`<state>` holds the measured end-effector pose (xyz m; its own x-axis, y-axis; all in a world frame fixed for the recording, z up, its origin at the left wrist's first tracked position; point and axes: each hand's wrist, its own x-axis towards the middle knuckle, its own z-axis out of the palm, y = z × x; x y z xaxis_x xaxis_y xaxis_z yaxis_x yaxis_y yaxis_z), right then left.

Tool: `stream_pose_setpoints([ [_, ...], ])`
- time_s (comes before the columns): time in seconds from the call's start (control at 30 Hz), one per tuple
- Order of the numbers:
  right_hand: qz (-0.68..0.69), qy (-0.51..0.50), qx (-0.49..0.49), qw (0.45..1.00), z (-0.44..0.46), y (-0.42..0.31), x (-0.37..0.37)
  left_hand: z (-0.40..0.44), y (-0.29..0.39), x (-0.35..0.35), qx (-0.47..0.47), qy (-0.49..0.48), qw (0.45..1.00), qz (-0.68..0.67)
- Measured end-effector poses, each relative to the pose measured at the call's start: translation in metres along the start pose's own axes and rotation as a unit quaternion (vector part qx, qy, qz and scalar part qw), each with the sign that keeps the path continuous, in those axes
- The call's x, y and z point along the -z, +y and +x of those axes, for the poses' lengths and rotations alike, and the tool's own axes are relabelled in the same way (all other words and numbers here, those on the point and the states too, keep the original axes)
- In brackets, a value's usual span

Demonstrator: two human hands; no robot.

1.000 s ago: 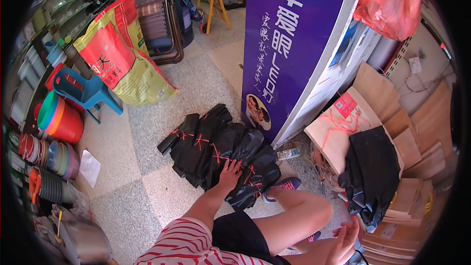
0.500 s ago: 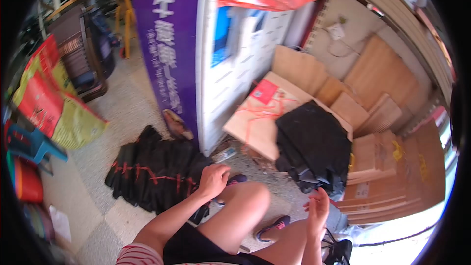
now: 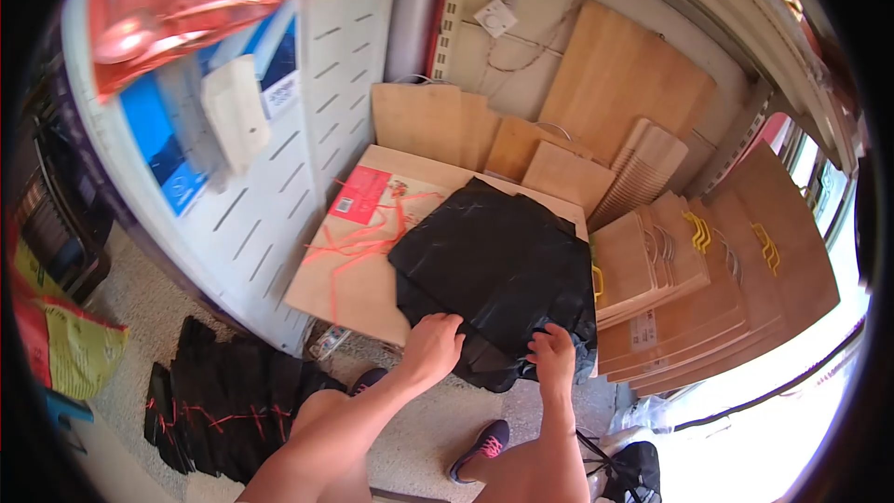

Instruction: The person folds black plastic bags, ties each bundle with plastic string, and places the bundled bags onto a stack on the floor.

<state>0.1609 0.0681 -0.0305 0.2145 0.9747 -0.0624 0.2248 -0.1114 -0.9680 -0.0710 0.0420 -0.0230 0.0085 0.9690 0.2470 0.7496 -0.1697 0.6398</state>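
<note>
A stack of black plastic bags [image 3: 494,247] lies spread over a light wooden board, its front edge hanging down towards me. My left hand [image 3: 434,351] is at the near left part of that edge, fingers curled round the plastic. At the front right corner my right hand [image 3: 554,354] has its fingers bent together on the crumpled edge. The palms hide part of both grips. On the floor to the left rests a pleated black bundle [image 3: 223,401] tied with red string.
The wooden board [image 3: 312,284] carries a red label [image 3: 360,194] and loose red string [image 3: 372,240]. Cutting boards [image 3: 643,84] lean behind it, and several with yellow handles [image 3: 773,251] stand right. A white perforated panel [image 3: 270,186] rises left. A black drawstring bag [image 3: 633,475] sits low right.
My view has turned right and come closer to the board. Both hands, earlier apart from the black plastic bags, have come to their front edge.
</note>
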Motion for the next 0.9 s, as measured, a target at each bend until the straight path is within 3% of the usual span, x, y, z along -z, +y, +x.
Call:
stream_pose_setpoints([
  [0.07, -0.006, 0.003, -0.024, 1.000, 0.006, -0.003, -0.007, 0.006, 0.007, -0.005, 0.038, -0.014, 0.998, -0.046],
  [0.17, -0.152, -0.009, 0.160, 0.975, 0.004, -0.008, -0.025, 0.021, 0.004, -0.003, -0.002, 0.015, 0.998, 0.061],
  [0.27, -0.287, -0.050, 0.302, 0.907, -0.010, -0.025, -0.035, 0.035, -0.017, -0.004, 0.097, 0.005, 0.995, 0.023],
  [0.33, -0.372, -0.053, 0.300, 0.877, -0.011, -0.028, -0.038, 0.039, -0.033, -0.008, 0.090, 0.020, 0.996, 0.009],
  [0.4, -0.386, -0.051, 0.313, 0.866, -0.004, -0.028, -0.037, 0.042, -0.041, -0.006, 0.186, 0.059, 0.976, -0.100],
  [0.43, -0.405, -0.051, 0.325, 0.853, 0.000, -0.027, -0.036, 0.043, -0.043, -0.005, 0.187, 0.061, 0.976, -0.093],
  [0.47, -0.412, -0.057, 0.332, 0.846, 0.002, -0.022, -0.035, 0.045, -0.041, -0.007, 0.274, 0.086, 0.925, -0.249],
  [0.53, -0.429, -0.053, 0.351, 0.831, -0.001, -0.022, -0.036, 0.049, -0.038, -0.012, 0.412, 0.129, 0.728, -0.532],
  [0.6, -0.423, -0.047, 0.368, 0.827, 0.000, -0.018, -0.040, 0.047, -0.039, -0.017, 0.401, 0.135, 0.717, -0.553],
  [0.67, -0.420, -0.037, 0.384, 0.821, 0.001, -0.012, -0.039, 0.047, -0.035, -0.021, 0.400, 0.165, 0.662, -0.612],
  [0.83, -0.291, -0.011, 0.357, 0.888, 0.001, -0.023, -0.032, 0.046, -0.026, -0.014, 0.420, 0.105, 0.667, -0.606],
  [0.9, -0.282, -0.034, 0.373, 0.883, -0.003, -0.035, -0.026, 0.047, -0.024, -0.012, 0.441, 0.106, 0.663, -0.596],
])
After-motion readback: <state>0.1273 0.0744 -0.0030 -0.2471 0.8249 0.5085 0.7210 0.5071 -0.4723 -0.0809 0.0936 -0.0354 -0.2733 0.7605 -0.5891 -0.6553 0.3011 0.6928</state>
